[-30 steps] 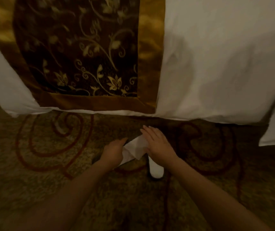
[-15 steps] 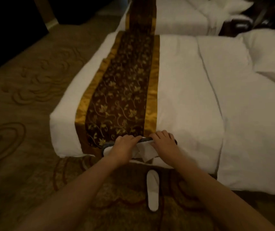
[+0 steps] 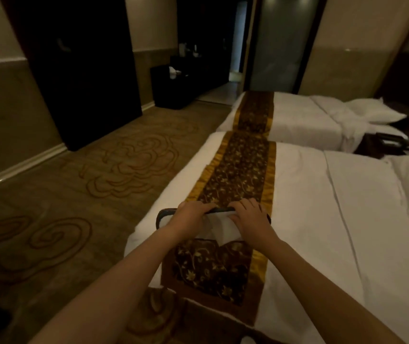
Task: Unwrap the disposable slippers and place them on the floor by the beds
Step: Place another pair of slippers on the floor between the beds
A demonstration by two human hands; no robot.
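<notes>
You are now looking out across the room rather than down at the near bed's edge as half a second ago, so the patterned carpet (image 3: 57,199) is stretching away on your left and a dark cabinet (image 3: 81,78) is standing against the far wall. Your left hand (image 3: 191,216) is curling its fingers (image 3: 207,207) over the dark-rimmed top edge of the slipper (image 3: 167,219), clenched on it. The slipper is being held crosswise in the air above the brown-and-gold runner (image 3: 238,170) of the near bed (image 3: 322,219), higher against the bed than before. White wrapping (image 3: 223,230) is hanging crumpled beneath it, between your two hands. Your right hand (image 3: 251,219) is gripping the slipper's other end, its fingers (image 3: 245,203) bent over the same rim. The second slipper that was lying on the floor below your hands half a second ago is no longer showing; only a white scrap at the bottom edge might be it, and you cannot tell. Farther right, the second bed (image 3: 310,120) with its pillow (image 3: 377,112) is coming fully into view.
</notes>
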